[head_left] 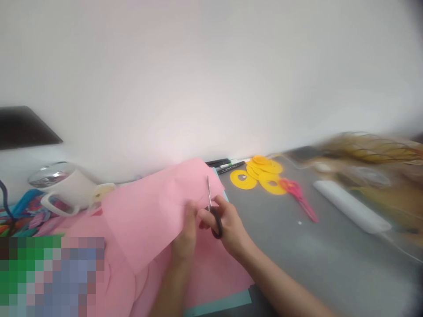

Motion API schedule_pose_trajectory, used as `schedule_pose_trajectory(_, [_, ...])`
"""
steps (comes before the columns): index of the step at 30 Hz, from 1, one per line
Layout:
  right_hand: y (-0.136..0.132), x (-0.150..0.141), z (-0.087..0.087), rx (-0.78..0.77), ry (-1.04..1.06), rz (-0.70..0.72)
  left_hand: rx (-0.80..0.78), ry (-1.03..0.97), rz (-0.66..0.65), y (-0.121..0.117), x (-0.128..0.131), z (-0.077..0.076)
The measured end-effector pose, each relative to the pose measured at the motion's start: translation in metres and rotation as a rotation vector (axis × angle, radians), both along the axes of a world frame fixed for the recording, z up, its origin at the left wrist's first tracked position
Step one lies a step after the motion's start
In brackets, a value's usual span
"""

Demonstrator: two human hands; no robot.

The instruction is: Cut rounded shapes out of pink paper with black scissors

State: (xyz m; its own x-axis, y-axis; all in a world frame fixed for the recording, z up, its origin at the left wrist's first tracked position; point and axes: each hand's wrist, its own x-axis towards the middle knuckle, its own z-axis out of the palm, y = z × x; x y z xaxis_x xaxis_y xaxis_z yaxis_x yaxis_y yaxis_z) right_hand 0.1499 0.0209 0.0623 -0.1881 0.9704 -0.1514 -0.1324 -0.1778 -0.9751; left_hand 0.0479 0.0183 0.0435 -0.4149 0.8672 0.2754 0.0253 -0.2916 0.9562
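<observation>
My left hand (187,231) grips the near right edge of a pink sheet of paper (142,211), its thumb on top. The sheet is lifted and tilted, with a faint curved line drawn on it. Black-handled scissors (216,222) are in my right hand (229,224), fingers through the handle loops. Their blades point away from me at the sheet's right part; whether paper lies between them I cannot make out. Under my hands lies more pink paper (218,273), on top of a light blue sheet (221,304).
Yellow paper rings (243,179) and pink scissors (300,200) lie on the grey table (274,237). Black pens (231,167) rest by the wall. A white mug (74,189) stands at left, near cut pink paper pieces (119,281). A white power strip (352,207) is at right.
</observation>
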Motion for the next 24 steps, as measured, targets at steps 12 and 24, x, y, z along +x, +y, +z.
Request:
schedule_pose_trajectory(12, [0.007, 0.003, -0.005, 0.088, -0.01, -0.008, -0.041, 0.004, 0.076, 0.004, -0.011, -0.023])
schedule_pose_trajectory(24, [0.008, 0.005, -0.004, 0.076, -0.045, -0.027, -0.095, -0.038, 0.025, 0.004, -0.012, -0.019])
